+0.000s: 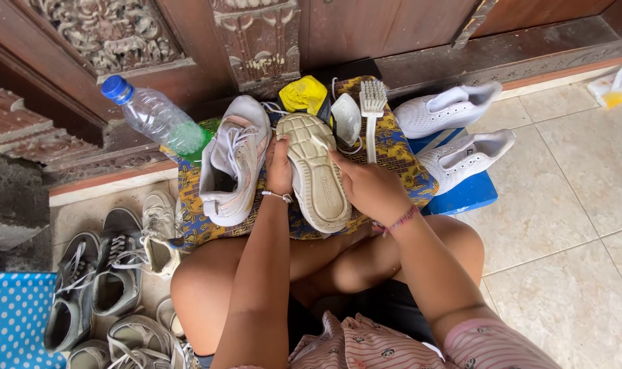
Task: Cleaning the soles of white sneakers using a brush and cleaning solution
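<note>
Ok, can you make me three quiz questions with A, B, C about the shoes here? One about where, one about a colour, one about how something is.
1. Where does the scrubbing brush lie?
A. On the patterned cloth
B. On the tiled floor
C. Inside a shoe

2. What colour is the cap of the plastic bottle?
A. Red
B. Blue
C. White

3. How is the shoe held between the left hand and right hand turned?
A. Sole up
B. Laces up
C. Standing on its heel

Answers: 1 A, it rests on the cloth beside the held shoe. 2 B, the cap shows blue. 3 A, the ridged sole faces the camera.
</note>
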